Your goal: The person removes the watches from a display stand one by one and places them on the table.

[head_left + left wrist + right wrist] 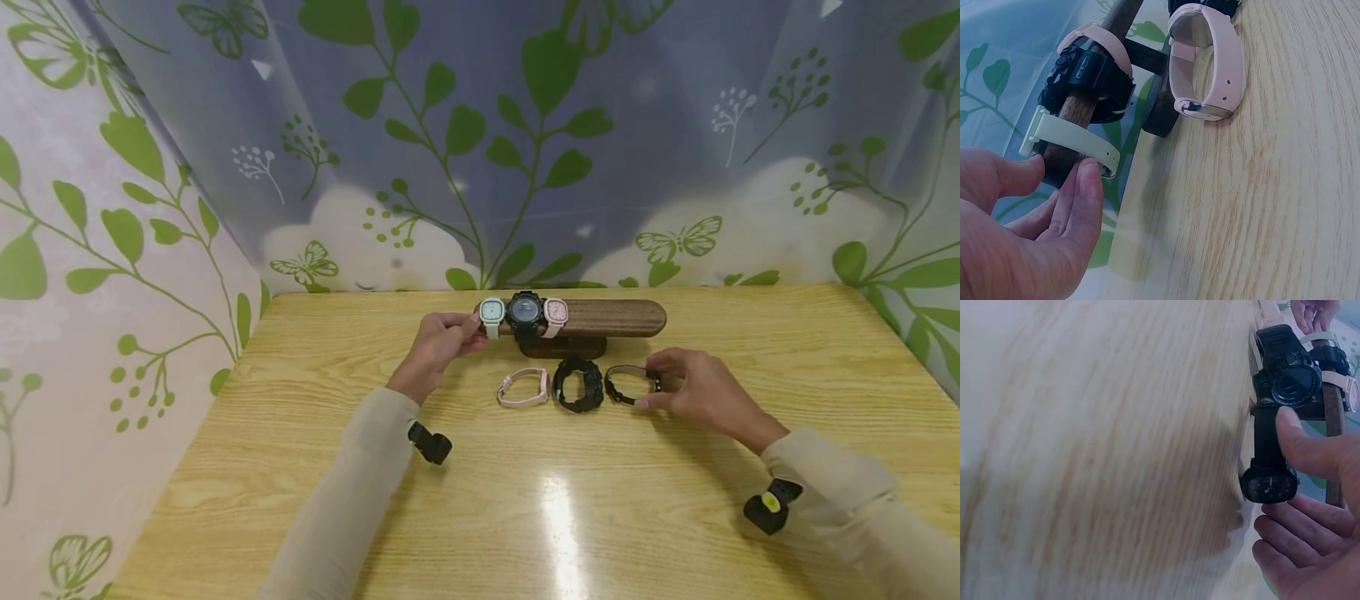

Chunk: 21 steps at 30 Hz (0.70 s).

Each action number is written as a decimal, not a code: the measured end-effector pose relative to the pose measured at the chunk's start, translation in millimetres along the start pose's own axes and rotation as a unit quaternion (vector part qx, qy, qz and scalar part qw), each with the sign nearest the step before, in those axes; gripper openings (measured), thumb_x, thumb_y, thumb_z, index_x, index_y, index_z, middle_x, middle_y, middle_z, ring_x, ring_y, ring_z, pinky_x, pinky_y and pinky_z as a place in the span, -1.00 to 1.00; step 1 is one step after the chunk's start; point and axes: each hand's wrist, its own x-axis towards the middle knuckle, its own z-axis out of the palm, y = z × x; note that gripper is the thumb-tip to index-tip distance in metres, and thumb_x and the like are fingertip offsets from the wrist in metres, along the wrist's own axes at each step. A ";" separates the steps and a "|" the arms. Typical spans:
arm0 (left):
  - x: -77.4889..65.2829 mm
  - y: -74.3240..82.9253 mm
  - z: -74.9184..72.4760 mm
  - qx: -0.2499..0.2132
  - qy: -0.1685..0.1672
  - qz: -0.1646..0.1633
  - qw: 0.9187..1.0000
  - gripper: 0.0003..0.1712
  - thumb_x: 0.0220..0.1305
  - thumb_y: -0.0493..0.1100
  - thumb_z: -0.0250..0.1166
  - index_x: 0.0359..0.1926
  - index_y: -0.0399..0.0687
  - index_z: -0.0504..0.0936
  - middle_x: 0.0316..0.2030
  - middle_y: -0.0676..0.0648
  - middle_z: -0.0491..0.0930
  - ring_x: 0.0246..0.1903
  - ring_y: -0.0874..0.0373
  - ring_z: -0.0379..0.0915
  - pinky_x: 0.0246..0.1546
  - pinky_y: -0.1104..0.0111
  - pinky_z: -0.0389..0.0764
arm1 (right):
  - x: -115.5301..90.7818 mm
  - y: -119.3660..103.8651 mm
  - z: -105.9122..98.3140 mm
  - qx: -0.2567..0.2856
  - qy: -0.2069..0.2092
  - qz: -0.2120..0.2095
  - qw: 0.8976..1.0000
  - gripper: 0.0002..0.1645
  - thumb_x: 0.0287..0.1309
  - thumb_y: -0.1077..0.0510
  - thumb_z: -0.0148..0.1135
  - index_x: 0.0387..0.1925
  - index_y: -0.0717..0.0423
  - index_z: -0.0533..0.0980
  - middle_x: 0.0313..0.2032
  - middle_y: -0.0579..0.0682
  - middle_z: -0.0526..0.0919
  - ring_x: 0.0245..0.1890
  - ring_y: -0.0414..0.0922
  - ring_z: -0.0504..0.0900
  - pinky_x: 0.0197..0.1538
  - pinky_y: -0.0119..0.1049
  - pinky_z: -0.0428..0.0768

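Note:
A dark wooden watch stand (622, 317) bears a mint watch (492, 312), a black watch (526, 308) and a pink watch (556, 312) on its left half. My left hand (442, 346) pinches the bar's left end beside the mint watch (1066, 134), thumb on one side and fingers on the other. On the table before the stand lie a pink watch (523, 388), a chunky black watch (578, 386) and a slim black watch (630, 385). With thumb and fingers, my right hand (697, 387) holds the slim black watch (1269, 483) at its dial end.
The wood-grain table (480, 500) extends in front and to both sides. Behind it hangs a curtain (480, 150) with green leaves and butterflies, close to the stand. Small black wrist cameras (431, 442) sit on both sleeves.

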 end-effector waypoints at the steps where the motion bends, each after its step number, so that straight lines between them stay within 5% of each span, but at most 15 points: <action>1: -0.1 0.0 -0.1 -0.001 0.000 -0.001 1.000 -0.61 0.54 -0.24 0.14 0.23 -0.44 0.53 0.02 -0.40 0.62 0.11 -0.21 0.57 0.10 0.26 0.66 | 0.3 0.5 -1.1 0.001 -0.001 0.005 1.000 -0.17 0.06 -0.06 0.58 0.20 0.41 0.51 0.13 0.35 0.60 0.13 0.34 0.57 0.14 0.23 0.57; 11: -1.2 0.6 -1.1 -0.007 -0.006 0.002 1.000 -0.61 0.54 -0.24 0.15 0.23 -0.43 0.54 -0.07 -0.32 0.66 0.12 -0.25 0.55 0.15 0.19 0.63 | 5.6 5.6 -13.4 0.049 0.008 0.033 0.998 -0.10 0.24 -0.20 0.40 0.31 0.41 0.41 0.19 0.40 0.54 0.13 0.30 0.60 0.05 0.14 0.67; 21: -1.0 -0.1 -1.3 -0.010 -0.008 0.002 1.000 -0.62 0.54 -0.25 0.15 0.23 -0.42 0.55 -0.10 -0.30 0.67 0.13 -0.27 0.53 0.20 0.14 0.59 | 17.7 4.4 -19.8 0.088 0.069 0.043 0.993 -0.07 0.34 -0.17 0.31 0.39 0.46 0.29 0.18 0.41 0.55 0.11 0.35 0.59 0.03 0.18 0.67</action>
